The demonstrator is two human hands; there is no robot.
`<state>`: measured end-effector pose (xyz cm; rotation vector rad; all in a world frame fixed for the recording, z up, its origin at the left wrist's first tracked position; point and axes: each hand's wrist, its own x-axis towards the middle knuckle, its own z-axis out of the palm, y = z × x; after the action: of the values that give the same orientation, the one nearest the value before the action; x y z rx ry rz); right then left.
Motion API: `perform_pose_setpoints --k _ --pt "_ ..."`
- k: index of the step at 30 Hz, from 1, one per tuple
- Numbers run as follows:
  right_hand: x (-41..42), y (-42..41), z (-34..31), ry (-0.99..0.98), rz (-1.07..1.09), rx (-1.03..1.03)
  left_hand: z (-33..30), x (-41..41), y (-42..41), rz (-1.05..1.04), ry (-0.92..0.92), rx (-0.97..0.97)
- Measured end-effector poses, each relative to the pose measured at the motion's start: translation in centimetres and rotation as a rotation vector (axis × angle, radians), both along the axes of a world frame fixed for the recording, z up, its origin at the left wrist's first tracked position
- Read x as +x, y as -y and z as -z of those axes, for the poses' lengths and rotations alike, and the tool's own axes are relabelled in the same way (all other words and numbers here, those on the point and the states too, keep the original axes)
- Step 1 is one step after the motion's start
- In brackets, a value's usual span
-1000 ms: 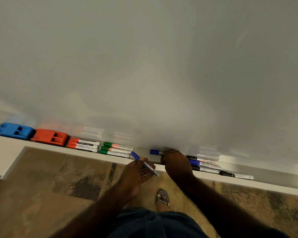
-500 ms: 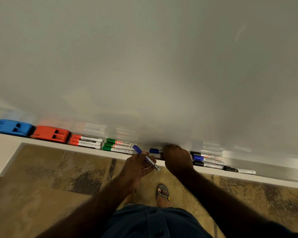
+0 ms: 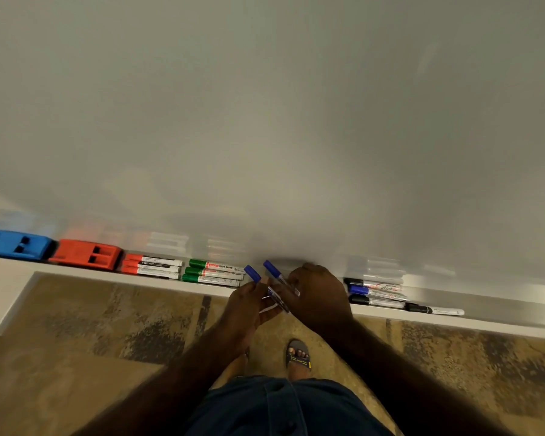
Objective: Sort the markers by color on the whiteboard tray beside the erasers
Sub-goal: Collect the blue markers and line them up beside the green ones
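1. the whiteboard tray (image 3: 76, 276) runs along the foot of the board. at its left end sit a blue eraser (image 3: 16, 244) and, just beside it, a red eraser (image 3: 87, 254).
2. right of the erasers, three red markers (image 3: 153, 266) lie together, then three green markers (image 3: 214, 272) lie together just beside them. these two colours look sorted.
3. the left hand (image 3: 249, 306) has its fingers curled round a blue marker (image 3: 265, 287), cap pointing up and left, held just off the tray's front edge.
4. the right hand (image 3: 318, 297) pinches a second blue marker (image 3: 279, 276), cap also up and left. the two markers are close and roughly parallel; whether they touch is hard to tell, as the fingers overlap there.
5. farther right, well apart from the sorted groups, an unsorted cluster (image 3: 375, 292) lies on the tray: a black marker, a blue one, another black, and a slimmer black pen (image 3: 434, 309) at the end.
6. the step in hand seems to be gathering the blues. the next move likely calls for laying both markers down side by side in the bare stretch of tray just right of the greens, caps facing left like the others, then fetching the blue from the cluster.
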<state>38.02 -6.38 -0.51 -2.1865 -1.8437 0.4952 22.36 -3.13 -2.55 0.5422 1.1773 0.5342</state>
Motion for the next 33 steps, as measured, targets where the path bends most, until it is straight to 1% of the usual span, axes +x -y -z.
perform_pose_setpoints --k 3,10,16,19,21,24,27,30,33 --pt "-0.2 -0.2 -0.3 -0.073 0.061 -0.032 -0.5 0.5 0.3 0.037 0.035 0.039" --pt "0.0 0.3 -0.5 -0.169 0.05 -0.051 -0.7 1.1 0.7 0.028 0.049 0.059" --pt "0.8 1.9 -0.5 -0.232 -0.093 -0.046 0.3 1.3 1.3 0.011 0.0 0.022" --pt "2.1 2.8 -0.4 -0.256 -0.049 -0.036 0.7 1.5 1.5 0.021 0.001 0.017" --pt "3.8 3.6 -0.3 -0.215 0.016 -0.005 0.7 1.6 1.6 0.016 0.024 0.013" --pt "7.3 4.9 0.1 -0.094 0.088 0.018 0.8 1.5 1.8 0.023 0.05 0.007" --pt "10.6 6.2 0.3 0.066 0.152 -0.036 0.8 1.6 2.0 0.031 0.052 0.005" --pt "13.2 7.2 0.5 0.154 0.205 -0.085 0.8 1.8 2.1 0.037 0.041 0.006" --pt "14.8 7.7 0.9 0.232 0.214 -0.134 0.8 2.0 2.1 0.028 0.04 -0.001"
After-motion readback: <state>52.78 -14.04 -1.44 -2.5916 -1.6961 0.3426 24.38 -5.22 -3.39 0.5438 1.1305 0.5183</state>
